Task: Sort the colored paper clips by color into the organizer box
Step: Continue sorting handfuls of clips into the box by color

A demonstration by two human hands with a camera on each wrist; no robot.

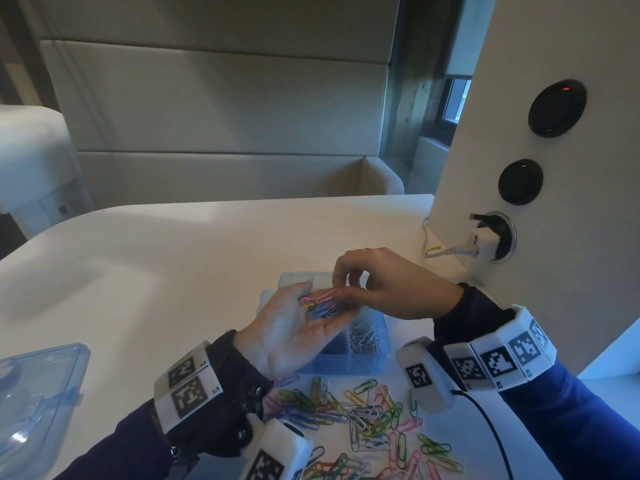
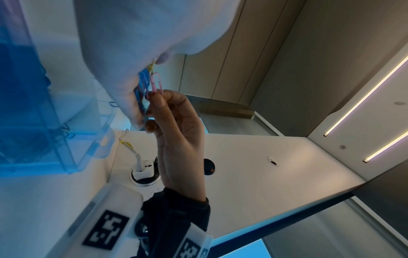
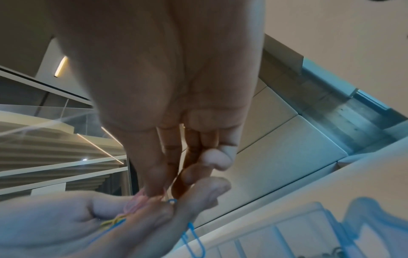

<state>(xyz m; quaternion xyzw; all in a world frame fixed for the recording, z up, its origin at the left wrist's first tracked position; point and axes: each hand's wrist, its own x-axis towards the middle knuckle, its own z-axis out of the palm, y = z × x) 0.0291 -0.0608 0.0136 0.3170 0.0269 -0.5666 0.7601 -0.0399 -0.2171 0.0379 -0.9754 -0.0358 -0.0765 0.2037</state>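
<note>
The left hand (image 1: 294,327) lies palm-up over the organizer box (image 1: 349,362), cradling mixed paper clips (image 1: 320,308). The right hand (image 1: 388,289) pinches a pink clip (image 1: 318,298) in its fingers (image 1: 341,294). It looks best lifted straight, so tangled neighbours drop away.

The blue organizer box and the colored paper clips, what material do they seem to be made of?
The translucent blue organizer box looks like glossy moulded plastic: the silver clips inside show through its wall. The pink paper clip pinched by the right hand and the loose colored paper clips on the table look like thin bent wire with a smooth coloured coating, probably vinyl.
</note>
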